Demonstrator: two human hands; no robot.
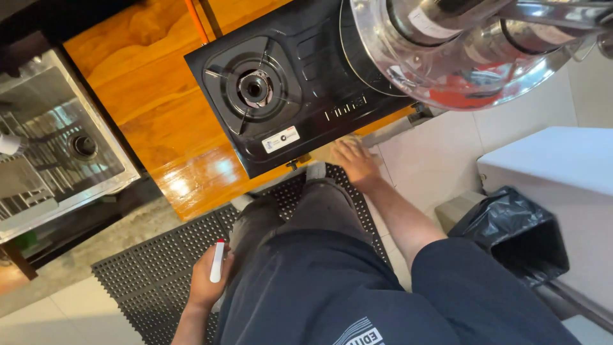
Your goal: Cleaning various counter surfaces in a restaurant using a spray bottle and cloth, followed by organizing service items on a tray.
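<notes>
Nearest to you, your left hand (205,281) hangs by your thigh with the fingers curled round a slim white bottle with a red tip (218,260), which stands upright in the grip. Under your feet lies a black perforated rubber mat (147,275) on pale floor tiles. On your right, a bin lined with a black bag (517,233) sits beside a white cabinet (555,160).

Further out, your right hand (355,163) reaches forward and lies flat, fingers spread, on a pale cloth (338,145) at the front edge of the glossy wooden table (147,96), just in front of the stove. The black gas stove (281,83) rests on that table, its left burner (254,87) bare. A large shiny steel pot (460,51) covers the right burner and overhangs the stove's edge.

At the far left, a steel sink (57,140) is set beside the table, with its drain (83,145) showing.
</notes>
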